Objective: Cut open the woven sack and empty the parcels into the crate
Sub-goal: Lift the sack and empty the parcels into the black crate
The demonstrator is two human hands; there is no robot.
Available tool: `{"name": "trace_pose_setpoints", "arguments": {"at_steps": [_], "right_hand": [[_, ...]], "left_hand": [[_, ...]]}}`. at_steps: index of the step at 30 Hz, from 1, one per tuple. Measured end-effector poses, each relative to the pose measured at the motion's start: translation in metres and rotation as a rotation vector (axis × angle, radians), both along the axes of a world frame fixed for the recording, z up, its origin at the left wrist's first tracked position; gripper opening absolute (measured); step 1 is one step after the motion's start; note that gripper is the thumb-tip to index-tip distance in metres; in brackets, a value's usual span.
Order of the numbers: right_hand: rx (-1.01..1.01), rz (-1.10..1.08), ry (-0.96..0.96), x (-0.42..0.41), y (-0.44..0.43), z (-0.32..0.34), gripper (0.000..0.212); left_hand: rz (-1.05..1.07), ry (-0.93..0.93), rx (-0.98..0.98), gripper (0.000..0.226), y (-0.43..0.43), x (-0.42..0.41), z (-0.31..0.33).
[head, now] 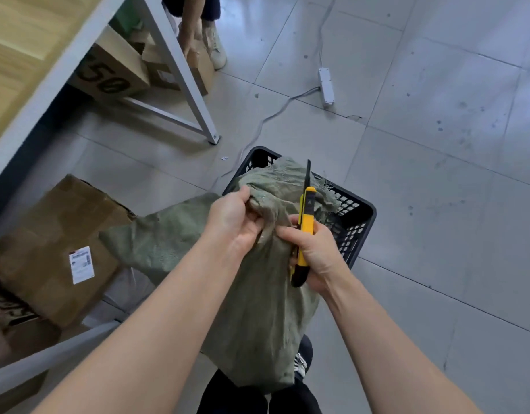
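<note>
A green woven sack [257, 312] hangs in front of me, its bunched top end lying over the near rim of a black plastic crate [357, 222] on the floor. My left hand [232, 219] grips the gathered neck of the sack. My right hand [316, 258] holds a yellow and black utility knife [305, 222] upright, with the blade pointing away from me beside the sack's neck. What is inside the sack is hidden.
A wooden table with a grey metal frame [180, 67] stands at the left, with cardboard boxes [57, 249] under it. Another person's hand and shoes [204, 40] are at the top. A white power strip [326, 85] and its cable lie on the tiled floor.
</note>
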State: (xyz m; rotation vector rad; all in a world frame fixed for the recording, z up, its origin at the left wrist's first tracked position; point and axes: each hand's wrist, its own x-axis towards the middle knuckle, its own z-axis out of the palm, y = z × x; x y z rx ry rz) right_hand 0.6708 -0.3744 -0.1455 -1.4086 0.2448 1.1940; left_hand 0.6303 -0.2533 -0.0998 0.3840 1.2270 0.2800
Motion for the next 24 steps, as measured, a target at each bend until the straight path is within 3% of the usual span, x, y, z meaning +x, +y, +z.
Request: {"name": "trace_pose_setpoints", "arguments": {"at_steps": [3,6,9,11,14,16,20,24], "right_hand": [[-0.132,-0.182,-0.017,0.023,0.005,-0.007,0.023],[-0.202,-0.296,-0.033,0.04,0.006,-0.016,0.024],[-0.242,-0.377,-0.054,0.054,0.013,-0.026,0.025],[-0.267,-0.408,-0.063,0.061,0.018,-0.033,0.025],[-0.31,-0.409,-0.07,0.064,0.025,-0.041,0.025],[-0.319,-0.412,-0.05,0.06,0.028,-0.046,0.023],[-0.237,-0.389,-0.03,0.051,0.032,-0.047,0.015],[-0.396,-0.186,-0.18,0.035,0.024,-0.049,0.015]], "left_hand": [[-0.249,0.096,0.262,0.019,0.012,-0.007,-0.027],[-0.731,0.418,0.703,0.028,0.026,-0.041,-0.064],[-1.442,0.653,0.706,0.071,0.033,-0.081,-0.1],[-1.692,0.79,0.769,0.064,0.028,-0.098,-0.113],[-1.472,0.847,1.088,0.007,0.027,-0.101,-0.114],[-1.402,0.818,1.136,0.016,0.032,-0.095,-0.113],[-1.159,0.708,1.134,0.011,0.036,-0.08,-0.102],[-0.851,0.545,0.928,0.025,0.042,-0.039,-0.083]]}}
